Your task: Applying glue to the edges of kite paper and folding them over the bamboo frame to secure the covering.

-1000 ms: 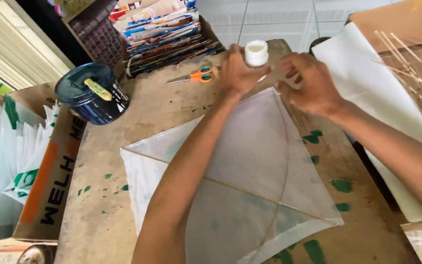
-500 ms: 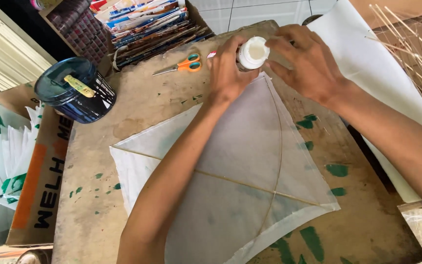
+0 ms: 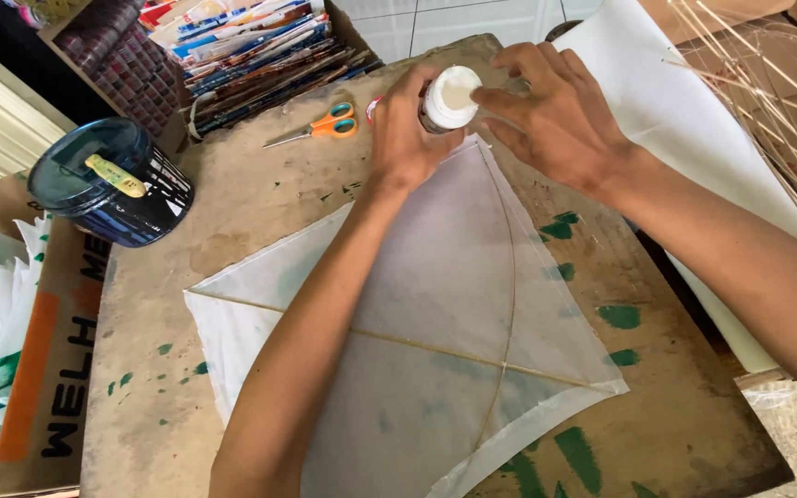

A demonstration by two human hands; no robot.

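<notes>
Left hand (image 3: 408, 138): wrapping closed around the small white round glue pot (image 3: 449, 97).
Right hand (image 3: 555, 115): fingers curling at the pot's right side, touching it.
Pot: hovering over the white paper kite's (image 3: 435, 314) top corner.

Worn wooden worktable (image 3: 232, 212) with green paint smears, white tiled floor (image 3: 472, 23) beyond, daylight

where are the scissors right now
In the head view, the scissors lie on the far side of the table, just left of the left hand, near the magazines.
</notes>
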